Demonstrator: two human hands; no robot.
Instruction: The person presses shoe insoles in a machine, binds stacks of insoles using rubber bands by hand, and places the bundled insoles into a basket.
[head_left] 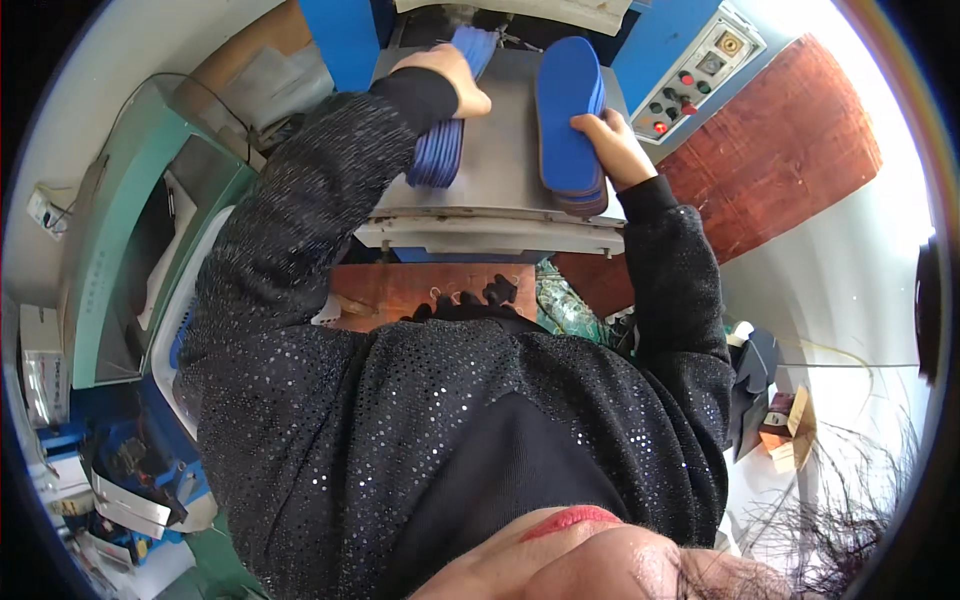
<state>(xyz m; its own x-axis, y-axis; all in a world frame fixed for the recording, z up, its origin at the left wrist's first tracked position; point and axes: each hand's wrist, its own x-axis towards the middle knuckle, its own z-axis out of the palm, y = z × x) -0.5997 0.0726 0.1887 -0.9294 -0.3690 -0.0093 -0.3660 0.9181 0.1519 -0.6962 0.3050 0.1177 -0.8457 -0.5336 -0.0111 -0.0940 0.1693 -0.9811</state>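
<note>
Two stacks of blue insoles rest on a grey metal work plate [505, 130]. The left stack [440, 155] is tipped on its side, with its layered edges showing. My left hand [452, 78] is closed over the middle of that stack, its thumb pointing right and its other fingers mostly hidden. Flatter lies the right stack [570, 105], a smooth blue sole uppermost and brownish layers visible at the near end. Along its right edge my right hand [615, 148] grips it, thumb on the top sole and fingers out of sight beneath or behind.
Blue machine uprights flank the plate, and a control panel [700, 75] with buttons and a lit red lamp is at right. Reddish-brown boards [780, 140] lean beyond it. A green machine housing [110, 240] stands left, beside a white basket [165, 350]. A small open carton [790, 430] sits lower right.
</note>
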